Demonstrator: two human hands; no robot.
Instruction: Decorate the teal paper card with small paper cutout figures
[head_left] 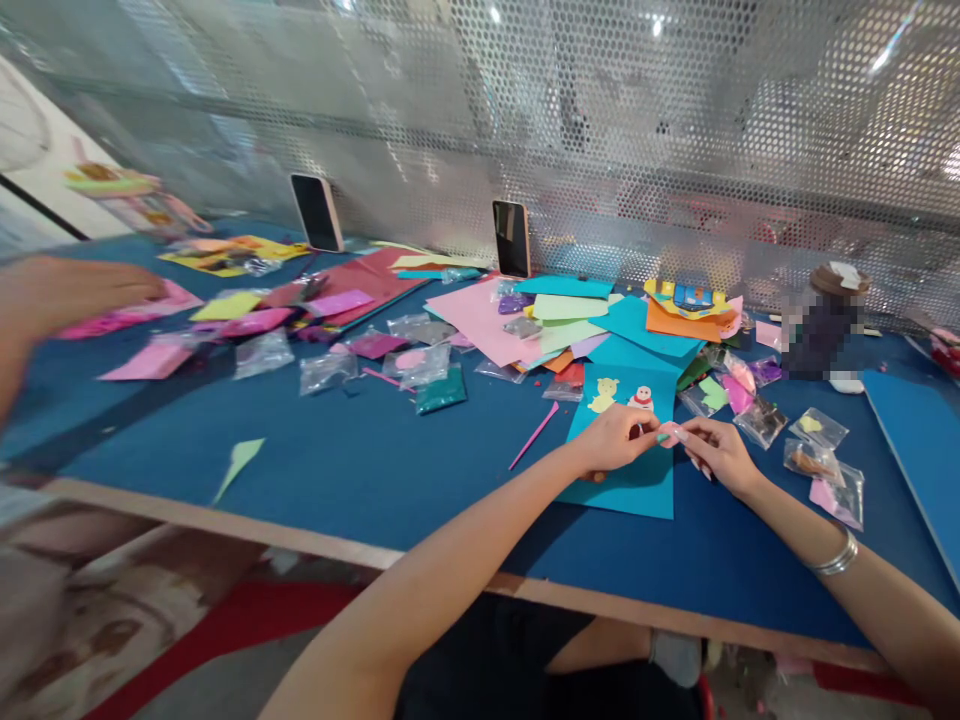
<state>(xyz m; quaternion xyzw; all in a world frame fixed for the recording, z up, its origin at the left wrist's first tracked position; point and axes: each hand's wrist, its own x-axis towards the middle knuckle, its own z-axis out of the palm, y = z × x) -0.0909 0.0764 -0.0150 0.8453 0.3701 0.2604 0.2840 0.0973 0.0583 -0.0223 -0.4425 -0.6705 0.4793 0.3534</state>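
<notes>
Between my left hand (pixel 619 440) and my right hand (pixel 716 455) is a small pink piece (pixel 669 433), which looks like soft modelling clay. The fingertips of both hands pinch it, and a speck of green shows by the left fingers. Below them lies a turquoise sheet of card (pixel 637 490), partly covered by my left hand and forearm. Two flat shapes sit on its upper part: a pale yellow animal-like figure (pixel 604 394) and a white figure with a red scarf (pixel 642 398). A pink plastic modelling tool (pixel 534 436) rests on the table left of the card.
Clear bags of coloured clay (pixel 761 422) lie right of the card; more bags and coloured paper (pixel 487 320) spread leftward. Two phones (pixel 511 238) lean against the perforated metal screen (pixel 600 130). A dark cup (pixel 825 320) stands at right. Another person's hand (pixel 90 290) reaches in at left.
</notes>
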